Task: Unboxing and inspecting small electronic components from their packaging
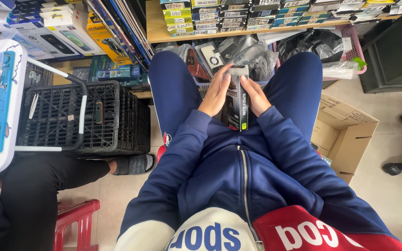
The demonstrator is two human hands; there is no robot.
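Now, going left to right: a black plastic crate (103, 116) is sitting beside your left knee. Your left hand (216, 92) is pressing flat against the left face of a slim black retail package (237, 100) standing upright over your lap, while your right hand (257, 96) is clasping its right edge. An open cardboard box (345, 135) is resting by your right leg.

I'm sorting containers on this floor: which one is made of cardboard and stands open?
The brown cardboard box right of the person's knee, flaps raised; the black plastic crate on the left is latticed.
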